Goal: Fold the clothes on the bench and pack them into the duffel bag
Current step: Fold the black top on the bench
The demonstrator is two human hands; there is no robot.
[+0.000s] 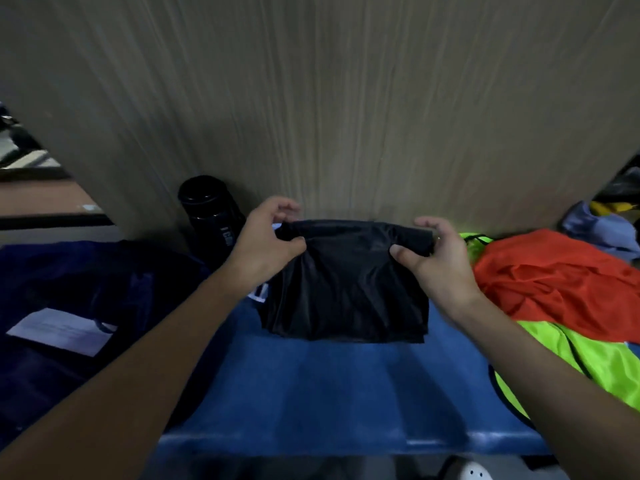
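Note:
A black garment (346,285), folded to a compact rectangle, hangs in front of me with its lower edge on the blue bench (329,393). My left hand (266,240) pinches its upper left corner between thumb and fingers. My right hand (436,254) pinches the upper right corner the same way. The dark navy duffel bag (79,306) lies on the left end of the bench, with a white label (62,330) showing on it. An orange garment (561,282) and a neon yellow-green one (588,362) lie crumpled on the right.
A black bottle (211,213) stands against the wooden wall (329,98) behind the bench, just left of my left hand. A bluish-grey cloth (599,226) lies at the far right. A white shoe tip (474,472) shows below the bench edge.

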